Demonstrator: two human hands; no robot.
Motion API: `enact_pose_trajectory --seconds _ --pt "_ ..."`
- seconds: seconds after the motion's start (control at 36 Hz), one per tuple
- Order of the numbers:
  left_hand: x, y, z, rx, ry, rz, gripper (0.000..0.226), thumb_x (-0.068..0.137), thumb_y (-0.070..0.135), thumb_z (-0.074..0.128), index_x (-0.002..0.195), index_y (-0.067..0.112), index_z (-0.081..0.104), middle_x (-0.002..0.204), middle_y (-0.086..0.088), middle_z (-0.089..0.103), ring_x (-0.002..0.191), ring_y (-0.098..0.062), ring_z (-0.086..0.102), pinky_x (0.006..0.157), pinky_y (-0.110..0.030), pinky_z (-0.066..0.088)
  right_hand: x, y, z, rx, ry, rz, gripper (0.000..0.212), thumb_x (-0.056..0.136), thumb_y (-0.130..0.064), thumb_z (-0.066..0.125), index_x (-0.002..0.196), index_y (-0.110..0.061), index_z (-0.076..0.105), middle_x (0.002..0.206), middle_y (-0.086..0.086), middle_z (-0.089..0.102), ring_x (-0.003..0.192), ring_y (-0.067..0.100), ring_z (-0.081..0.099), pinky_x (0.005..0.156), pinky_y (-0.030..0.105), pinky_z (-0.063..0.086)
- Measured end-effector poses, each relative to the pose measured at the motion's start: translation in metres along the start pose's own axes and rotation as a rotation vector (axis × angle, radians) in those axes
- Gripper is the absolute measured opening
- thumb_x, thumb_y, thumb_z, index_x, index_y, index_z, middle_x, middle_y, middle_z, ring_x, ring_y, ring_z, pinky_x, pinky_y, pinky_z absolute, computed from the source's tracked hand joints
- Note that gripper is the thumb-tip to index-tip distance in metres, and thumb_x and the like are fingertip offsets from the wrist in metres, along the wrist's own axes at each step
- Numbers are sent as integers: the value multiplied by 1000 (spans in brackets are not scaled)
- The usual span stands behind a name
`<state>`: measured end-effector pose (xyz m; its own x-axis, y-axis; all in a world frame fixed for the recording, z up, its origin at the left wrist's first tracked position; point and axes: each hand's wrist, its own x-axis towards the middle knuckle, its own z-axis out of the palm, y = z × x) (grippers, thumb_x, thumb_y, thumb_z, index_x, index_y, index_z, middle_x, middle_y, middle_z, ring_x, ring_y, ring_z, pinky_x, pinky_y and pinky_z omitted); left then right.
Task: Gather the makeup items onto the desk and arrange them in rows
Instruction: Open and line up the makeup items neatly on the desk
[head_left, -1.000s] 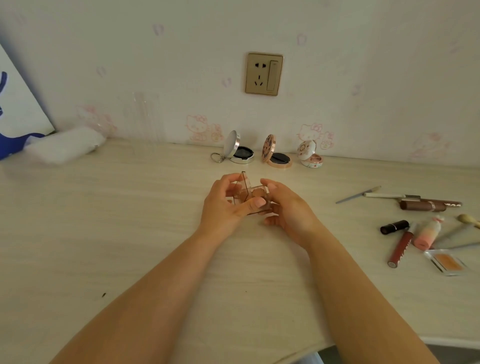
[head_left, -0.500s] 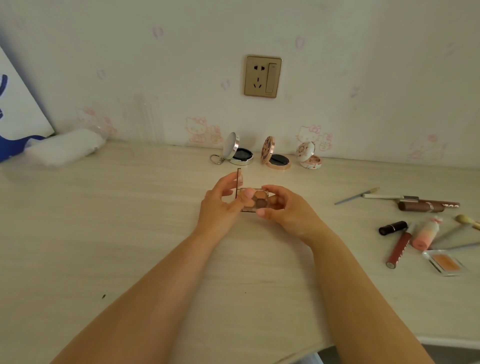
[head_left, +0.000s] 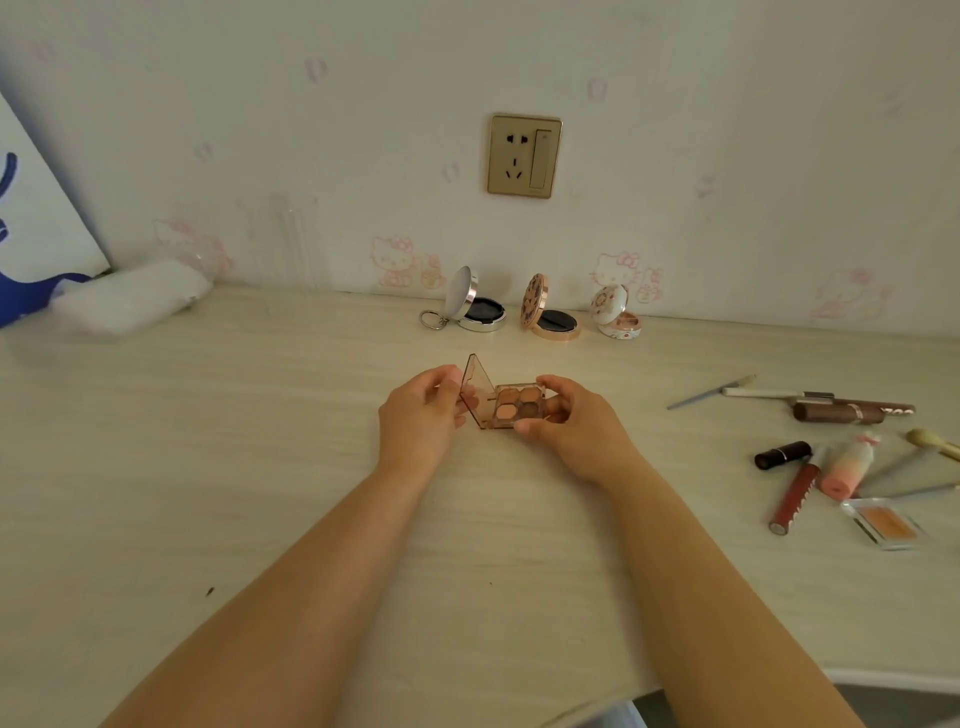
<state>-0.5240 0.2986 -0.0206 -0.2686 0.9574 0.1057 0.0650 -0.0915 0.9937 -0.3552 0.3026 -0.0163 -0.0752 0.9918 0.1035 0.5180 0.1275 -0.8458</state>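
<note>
At the centre of the pale wood-grain worktop (head_left: 260, 493), both hands are holding a small square translucent brown eyeshadow palette (head_left: 511, 405) (four pans showing). The left hand (head_left: 421, 415) is pinching its raised lid in a closed grip; the right hand (head_left: 571, 421) is clasping the base. Three open round compacts (head_left: 545, 312) are standing at 12 o'clock, loose lipsticks (head_left: 795, 478) at 3 o'clock.

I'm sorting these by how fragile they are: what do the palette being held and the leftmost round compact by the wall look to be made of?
The eyeshadow palette: tinted clear plastic, glossy, since the fingers show through its raised lid. The silver compact: shiny chrome-like rim, either metal or metallised plastic, with a metal-looking ring at its side; I cannot tell which.
</note>
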Motion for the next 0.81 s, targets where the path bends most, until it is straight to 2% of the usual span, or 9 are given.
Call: enact_pose_trajectory --seconds 0.08,0.17,0.22,0.31,0.36,0.44,0.56,0.64,0.81 --pt "1 -1 -1 54 5 10 15 87 30 59 75 32 67 71 6 72 76 -19 71 77 -38 56 0 0 0 -28 3 3 68 76 -24 75 136 -18 43 94 -6 60 75 -2 51 67 7 38" --pt "-1 0 -2 98 16 29 24 87 28 59 65 35 65 71 7 71 74 -23 70 78 -42 56 1 0 1 -65 -2 14 69 77 -26 75 137 -17 42 91 -9 57 77 0 50 69 11 37" --pt "-1 1 -4 114 25 35 20 88 24 57 73 32 66 73 5 71 73 -22 71 76 -40 57 1 0 1 -108 4 24 69 77 -29 74 138 -18 43 92 -9 56 85 6 51 79 19 38" --pt "-1 3 -7 65 50 -2 12 90 18 57 92 14 68 74 3 70 68 -13 70 67 -33 58 3 0 2 -303 -6 54 68 77 -40 72 136 -21 44 108 0 55 112 21 45 94 30 38" --pt "-1 3 -8 48 62 -5 11 90 17 57 95 16 66 76 2 69 66 -10 70 61 -26 57 5 0 3 -380 -11 76 69 77 -46 69 137 -24 44 115 3 53 117 25 39 97 33 35" --pt "-1 4 -9 48 63 17 12 89 18 58 98 21 65 79 1 68 69 -12 70 59 -24 55 7 0 4 -455 -8 88 70 76 -52 67 137 -26 43 118 4 52 118 26 37 95 33 34" --pt "5 1 -12 75 60 20 14 88 20 60 99 21 69 77 3 69 71 -9 70 67 -31 58 12 0 6 -508 -17 105 67 76 -57 63 135 -31 45 117 3 52 117 26 38 93 36 35" --pt "9 -1 -13 103 72 14 21 88 26 60 106 19 68 89 -3 71 78 -12 70 71 -36 58 19 0 8 -532 -22 123 69 75 -61 62 135 -34 44 118 0 53 118 26 40 95 37 34" --pt "16 -3 -8 283 74 61 34 87 29 60 121 26 61 92 10 65 82 -18 67 81 -38 55 37 -3 12 -526 -26 139 68 75 -62 61 135 -37 43 122 -3 56 120 23 43 97 38 29"
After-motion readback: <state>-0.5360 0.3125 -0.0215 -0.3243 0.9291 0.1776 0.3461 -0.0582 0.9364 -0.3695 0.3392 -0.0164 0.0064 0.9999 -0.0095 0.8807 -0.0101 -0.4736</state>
